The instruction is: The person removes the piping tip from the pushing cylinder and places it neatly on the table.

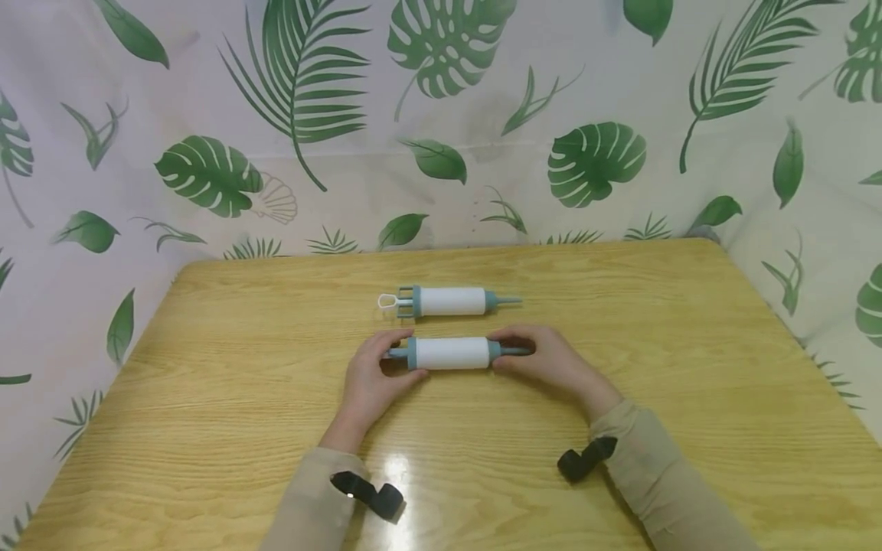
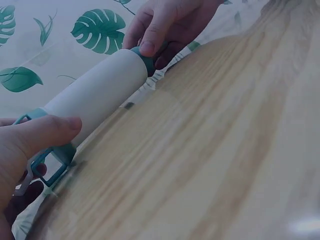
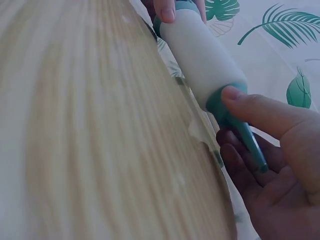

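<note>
While both beige sleeves (left sleeve (image 1: 313, 497), right sleeve (image 1: 668, 490)) come in from the near side, each w/ a black wrist unit strapped on (left wrist unit (image 1: 368, 493), right wrist unit (image 1: 586, 459)), the hands meet one item from opp. ends.

The left hand (image 1: 370, 383) grips the near tube (image 1: 452, 353) at its left end: thumb on the white body just past the teal collar, fingers curled on the far side, round the open teal frame (image 2: 65, 159). The right hand (image 1: 547, 358) pinches the other end, thumb on the tapered teal cap (image 3: 217, 102), fingers beneath, w/ the thin nozzle (image 3: 252, 147) running back toward the palm. So both hands are narrowed onto the tube, neither one free.

Near tube lies crosswise in front of the person, nozzle to the right. Held at both ends, prob. b/c a round body could roll & two grips keep it level; whether it touches the desk (image 1: 241, 367) or is just above, can't tell.

Just beyond, near but apart, the far tube (image 1: 452, 301) rests on the desk, untouched, same type. Its white pull loop (image 1: 402, 302) sticks out left, nozzle right, approx. parallel to the near one; looks like deliberate lining-up.

Farthest back, past the desk's far edge, hangs a pale leaf-print cloth (image 1: 496, 207), prob. just a plain-ish backdrop.
</note>
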`<action>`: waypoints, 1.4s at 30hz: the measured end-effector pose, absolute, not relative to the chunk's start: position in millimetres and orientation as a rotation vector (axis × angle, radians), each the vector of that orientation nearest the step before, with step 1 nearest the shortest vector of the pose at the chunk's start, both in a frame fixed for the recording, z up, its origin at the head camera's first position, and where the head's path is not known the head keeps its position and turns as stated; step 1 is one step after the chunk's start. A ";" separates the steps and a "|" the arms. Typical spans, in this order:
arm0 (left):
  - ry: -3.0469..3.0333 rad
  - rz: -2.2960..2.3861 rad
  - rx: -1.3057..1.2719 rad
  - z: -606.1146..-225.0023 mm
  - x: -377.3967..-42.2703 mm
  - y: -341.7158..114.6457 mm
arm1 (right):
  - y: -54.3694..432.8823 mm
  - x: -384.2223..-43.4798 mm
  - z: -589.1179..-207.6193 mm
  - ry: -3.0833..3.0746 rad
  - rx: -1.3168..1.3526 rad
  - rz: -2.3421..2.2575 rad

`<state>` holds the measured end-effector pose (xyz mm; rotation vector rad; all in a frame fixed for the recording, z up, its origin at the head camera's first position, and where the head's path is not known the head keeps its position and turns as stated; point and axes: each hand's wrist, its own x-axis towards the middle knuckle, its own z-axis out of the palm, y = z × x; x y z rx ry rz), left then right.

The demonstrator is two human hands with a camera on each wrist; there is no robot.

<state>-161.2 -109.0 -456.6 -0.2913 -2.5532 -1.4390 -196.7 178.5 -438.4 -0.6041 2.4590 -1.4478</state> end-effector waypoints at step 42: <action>-2.355 -1.646 -0.335 -452.6 -155.2 -111.2 | 184.9 -197.8 -436.3 2.131 -0.485 -1.708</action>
